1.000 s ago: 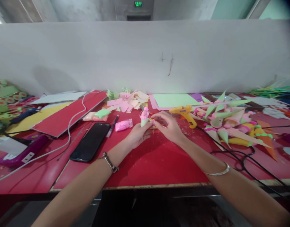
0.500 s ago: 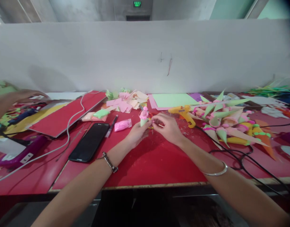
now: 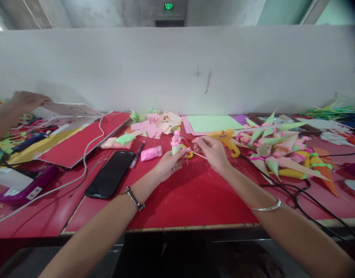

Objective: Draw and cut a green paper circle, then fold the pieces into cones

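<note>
My left hand is closed around a small pale green paper cone topped with pink clay balls. The cone stands upright in the fingers. A bit of pink clay shows at the left thumb tip. To the right, my right hand pinches a small pink piece, likely clay, apart from the cone. Between the hands, yellow scissor handles and a thin pale stick lie on the red table. A pink clay packet rests left of the cone.
A black phone and a pen lie at left. Behind are paper scraps. A yellow glue gun and a pile of paper cones with black cords stand at right. Another person's hand lifts a white sheet far left.
My right hand has drawn back to the right from the left thumb, with a pink bit in its fingertips. At far left, the other person's hand has raised a white sheet.
</note>
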The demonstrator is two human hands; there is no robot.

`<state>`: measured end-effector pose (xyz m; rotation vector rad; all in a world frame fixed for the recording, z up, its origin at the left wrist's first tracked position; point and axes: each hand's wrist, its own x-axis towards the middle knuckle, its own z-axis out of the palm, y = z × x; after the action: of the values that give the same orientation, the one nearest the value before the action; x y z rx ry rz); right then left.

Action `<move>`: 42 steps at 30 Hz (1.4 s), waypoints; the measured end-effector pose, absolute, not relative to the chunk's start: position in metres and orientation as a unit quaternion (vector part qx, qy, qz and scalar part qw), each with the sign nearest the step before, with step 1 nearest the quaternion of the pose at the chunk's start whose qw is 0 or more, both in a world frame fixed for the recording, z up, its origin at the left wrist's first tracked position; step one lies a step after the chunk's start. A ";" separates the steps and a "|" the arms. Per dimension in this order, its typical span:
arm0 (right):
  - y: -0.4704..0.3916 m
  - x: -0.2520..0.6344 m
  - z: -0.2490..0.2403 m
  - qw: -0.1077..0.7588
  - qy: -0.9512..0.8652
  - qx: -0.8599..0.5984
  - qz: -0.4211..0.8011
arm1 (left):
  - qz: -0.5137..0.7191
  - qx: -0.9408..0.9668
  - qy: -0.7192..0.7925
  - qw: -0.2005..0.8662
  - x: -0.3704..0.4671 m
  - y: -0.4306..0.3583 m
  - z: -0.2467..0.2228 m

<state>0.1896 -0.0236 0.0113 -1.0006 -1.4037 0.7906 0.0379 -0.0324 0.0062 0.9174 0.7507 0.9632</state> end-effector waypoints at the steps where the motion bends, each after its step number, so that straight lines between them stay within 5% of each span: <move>1: -0.024 0.188 0.010 0.583 -0.602 -0.430 0.336 | 0.436 0.414 0.337 0.724 0.038 -0.032 0.006; 42: -0.021 0.188 0.008 0.602 -0.459 -0.354 0.549 | 0.443 0.400 0.295 0.746 0.036 -0.030 0.004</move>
<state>0.1881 -0.0209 0.0084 -0.8202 -1.0625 1.2726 0.0356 -0.0305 0.0035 0.8752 0.6451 0.9702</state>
